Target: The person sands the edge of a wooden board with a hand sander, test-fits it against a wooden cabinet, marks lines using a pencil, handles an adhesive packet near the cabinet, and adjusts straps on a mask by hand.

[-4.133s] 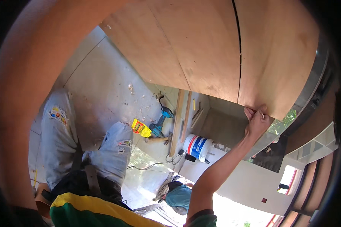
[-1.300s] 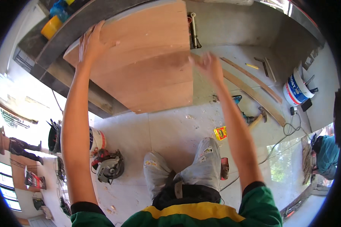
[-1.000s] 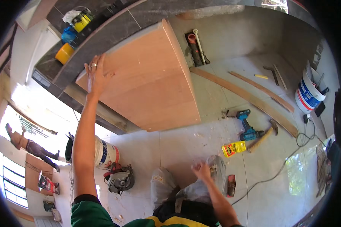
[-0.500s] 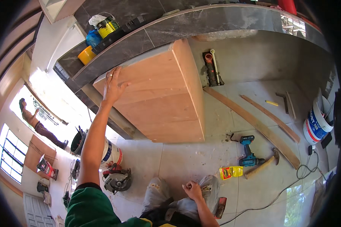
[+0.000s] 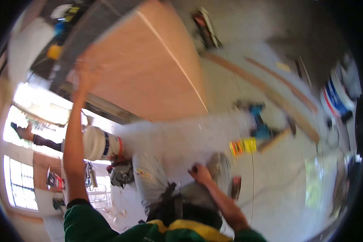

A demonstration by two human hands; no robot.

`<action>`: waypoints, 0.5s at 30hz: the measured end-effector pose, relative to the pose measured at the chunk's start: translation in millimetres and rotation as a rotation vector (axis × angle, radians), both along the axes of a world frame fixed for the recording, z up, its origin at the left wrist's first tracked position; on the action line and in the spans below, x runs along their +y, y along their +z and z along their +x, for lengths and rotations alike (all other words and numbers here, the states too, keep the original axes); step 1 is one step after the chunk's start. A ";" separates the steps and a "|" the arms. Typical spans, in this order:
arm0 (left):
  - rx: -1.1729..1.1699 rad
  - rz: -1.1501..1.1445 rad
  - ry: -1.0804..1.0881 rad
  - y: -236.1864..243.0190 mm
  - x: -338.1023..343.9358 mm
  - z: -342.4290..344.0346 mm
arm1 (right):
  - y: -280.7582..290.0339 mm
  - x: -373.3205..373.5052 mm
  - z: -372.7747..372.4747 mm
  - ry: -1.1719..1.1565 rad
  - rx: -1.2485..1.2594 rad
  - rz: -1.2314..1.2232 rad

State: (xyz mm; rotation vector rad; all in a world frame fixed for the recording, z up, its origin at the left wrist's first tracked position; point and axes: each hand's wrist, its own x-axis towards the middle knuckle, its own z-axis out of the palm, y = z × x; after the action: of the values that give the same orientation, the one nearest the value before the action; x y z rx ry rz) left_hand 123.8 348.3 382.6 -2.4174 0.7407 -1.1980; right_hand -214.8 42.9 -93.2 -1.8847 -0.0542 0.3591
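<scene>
My left arm reaches up to a large plywood cabinet box (image 5: 137, 76) set under a dark tiled counter (image 5: 82, 34). Against the box's upper left front lies my left hand (image 5: 86, 74), smeared by motion, its fingers seemingly stretched out on the wood. Over my lap, by the right knee, my right hand (image 5: 201, 174) is curled with fingertips together. Whatever it may hold is too small to make out. To its right on the floor are a yellow packet (image 5: 243, 146), a blue cordless drill (image 5: 262, 128) and a hammer (image 5: 276, 140).
Left of my knees stand a circular saw (image 5: 122, 174) and a white bucket (image 5: 99, 143). A long wooden plank (image 5: 266, 94) and a thinner strip (image 5: 284, 84) lie on the tiles at right. Another bucket (image 5: 336, 94) stands far right. A person (image 5: 44, 141) is at far left.
The whole view has tilted and shifted, with blur, so the cabinet sits higher and further left. My left hand stays on the box; my right hand remains near the knee.
</scene>
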 end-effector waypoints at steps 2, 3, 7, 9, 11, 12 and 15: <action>0.000 -0.008 0.132 -7.7 -13.3 9.8 | 14.9 -6.3 4.9 -0.053 -0.032 0.068; 0.050 -0.094 0.036 -6.4 -41.5 -3.5 | 10.7 -12.0 -1.3 -0.094 -0.043 0.066; 0.047 -0.160 0.045 8.2 -66.7 -0.4 | 13.8 -8.0 -2.0 -0.155 -0.055 0.099; 0.015 -0.198 0.051 -11.1 -83.7 4.3 | 6.3 -16.5 -7.3 -0.166 -0.089 0.106; -0.050 -0.200 0.082 -9.9 -87.2 -1.2 | 5.1 -16.1 -11.8 -0.158 -0.073 0.076; -0.114 -0.159 -0.019 -10.3 -88.6 -0.6 | 4.7 -15.9 -11.6 -0.145 -0.065 0.051; -0.165 -0.123 -0.122 -4.7 -64.0 12.7 | 11.6 -9.7 -11.5 -0.200 -0.180 0.031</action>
State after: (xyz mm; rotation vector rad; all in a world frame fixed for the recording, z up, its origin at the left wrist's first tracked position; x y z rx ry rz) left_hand 136.5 284.3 378.0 -2.3614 0.7946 -1.5119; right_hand -226.3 33.2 -81.7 -1.8684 0.0085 0.0515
